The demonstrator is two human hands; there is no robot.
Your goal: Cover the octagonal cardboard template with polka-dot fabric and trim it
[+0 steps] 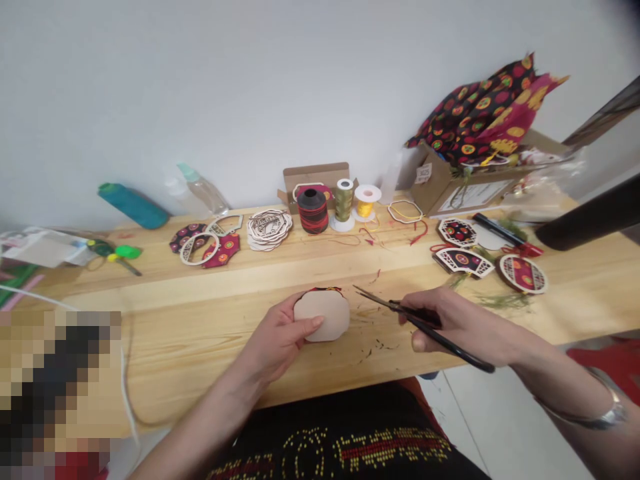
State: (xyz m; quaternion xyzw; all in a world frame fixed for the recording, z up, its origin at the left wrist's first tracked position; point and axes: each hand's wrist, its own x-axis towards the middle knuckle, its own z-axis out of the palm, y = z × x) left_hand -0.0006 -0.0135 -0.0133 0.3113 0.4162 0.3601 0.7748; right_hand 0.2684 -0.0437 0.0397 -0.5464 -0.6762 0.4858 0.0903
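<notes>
- My left hand [280,337] pinches a pale panel [327,317], thumb on top, over the wooden table [200,340].
- My right hand [467,327] curls around black-handled scissors [425,326], tips near the panel's edge.

Bright, diffuse light; wall [250,87] grey-white, evenly lit. Shadows soft on the counter [195,293]. Highlight glints off bracelet [608,408]. Wide-angle stretch toward edges; upper right corner dark; fine detail soft; coarse pixelation blocks lower left.
</notes>
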